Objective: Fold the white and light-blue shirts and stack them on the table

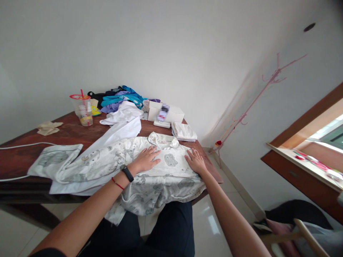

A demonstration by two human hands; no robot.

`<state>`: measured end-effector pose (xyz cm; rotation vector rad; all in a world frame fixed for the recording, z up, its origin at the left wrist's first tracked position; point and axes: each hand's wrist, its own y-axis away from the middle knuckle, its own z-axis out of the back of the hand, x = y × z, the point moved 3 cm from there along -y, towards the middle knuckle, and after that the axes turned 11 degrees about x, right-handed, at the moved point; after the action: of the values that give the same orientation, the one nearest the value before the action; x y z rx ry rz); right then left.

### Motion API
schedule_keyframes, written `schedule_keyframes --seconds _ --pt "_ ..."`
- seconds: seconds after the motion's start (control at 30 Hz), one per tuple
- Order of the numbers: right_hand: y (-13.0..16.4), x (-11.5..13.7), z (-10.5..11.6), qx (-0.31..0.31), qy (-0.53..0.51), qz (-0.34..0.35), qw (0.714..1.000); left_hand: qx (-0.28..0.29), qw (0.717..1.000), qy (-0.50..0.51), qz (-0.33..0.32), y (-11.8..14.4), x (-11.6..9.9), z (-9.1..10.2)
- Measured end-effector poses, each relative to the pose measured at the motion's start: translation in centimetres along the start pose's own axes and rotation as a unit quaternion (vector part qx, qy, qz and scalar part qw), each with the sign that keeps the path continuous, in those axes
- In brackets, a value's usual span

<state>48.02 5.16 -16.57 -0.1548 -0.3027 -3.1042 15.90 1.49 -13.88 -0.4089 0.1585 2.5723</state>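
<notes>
While the shirt lies spread: patterned shirt (150, 167) flat on tabletop (66, 134), hem overhanging.
Left hand (146, 159): flat, grasping nothing.
Right hand (195, 160): likewise flat.
Progress: apparently unfolded, sleeves out.

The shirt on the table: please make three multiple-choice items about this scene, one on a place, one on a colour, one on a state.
1. Where is the cup?
A. far left of the table
B. on the floor
C. on the box

2. What colour is the wrist band?
A. white
B. black
C. yellow

3. How do both hands lie on the shirt?
A. fists
B. pinching the collar
C. flat, open

Answers: 1 A, it stands by the far left edge. 2 B, dark strap on the left hand. 3 C, the right hand too has spread fingers.
</notes>
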Motion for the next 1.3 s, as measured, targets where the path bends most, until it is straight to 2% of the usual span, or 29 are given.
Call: schedule_keyframes --seconds 0.13,0.23,0.33,0.47,0.6,0.7,0.77,0.87,0.93,1.0,1.07,1.13,1.2,1.3 --pt "0.0 0.0 0.0 -0.011 -0.001 0.004 1.0 -0.038 0.999 0.005 -0.023 0.1 -0.5 0.7" --pt "-0.1 0.0 -0.1 -0.017 0.005 0.008 1.0 -0.077 0.993 0.006 -0.092 0.6 -1.4 1.5" --pt "-0.2 -0.1 -0.2 -0.019 0.002 0.008 1.0 -0.023 0.989 -0.017 -0.142 1.2 -2.0 1.2" --pt "-0.1 -0.1 -0.3 -0.023 -0.004 0.011 1.0 0.056 0.985 -0.068 -0.149 1.9 -1.7 0.5" --pt "0.2 0.1 -0.1 -0.025 -0.02 0.012 0.999 0.089 0.979 -0.094 -0.154 2.1 -0.9 0.8" --pt "0.4 0.3 0.1 -0.027 -0.03 0.019 0.999 0.081 0.985 -0.092 -0.125 2.7 -0.4 2.0" --pt "0.5 0.3 0.2 -0.029 -0.037 0.023 0.999 0.048 0.992 -0.058 -0.097 4.3 -0.4 2.9" --pt "0.4 0.3 0.1 -0.035 -0.044 0.024 0.998 -0.054 0.994 0.076 -0.051 9.2 -0.7 3.7" --pt "0.3 0.2 -0.1 -0.037 -0.044 0.025 0.998 -0.136 0.966 0.221 0.0 13.6 -0.6 3.3" --pt "0.2 0.1 -0.2 -0.037 -0.042 0.026 0.998 -0.199 0.913 0.353 0.04 17.8 0.0 2.3" --pt "0.1 0.1 -0.3 -0.035 -0.039 0.026 0.998 -0.249 0.884 0.387 0.086 20.9 0.9 1.5" --pt "0.0 0.0 -0.4 -0.034 -0.037 0.027 0.998 -0.301 0.887 0.323 0.133 22.9 2.1 1.8" --pt "0.0 0.0 -0.4 -0.035 -0.034 0.026 0.998 -0.339 0.907 0.187 0.167 24.0 3.4 2.9" --pt "0.1 -0.1 -0.5 -0.039 -0.027 0.026 0.999 -0.323 0.93 -0.028 0.176 24.7 5.2 4.5"
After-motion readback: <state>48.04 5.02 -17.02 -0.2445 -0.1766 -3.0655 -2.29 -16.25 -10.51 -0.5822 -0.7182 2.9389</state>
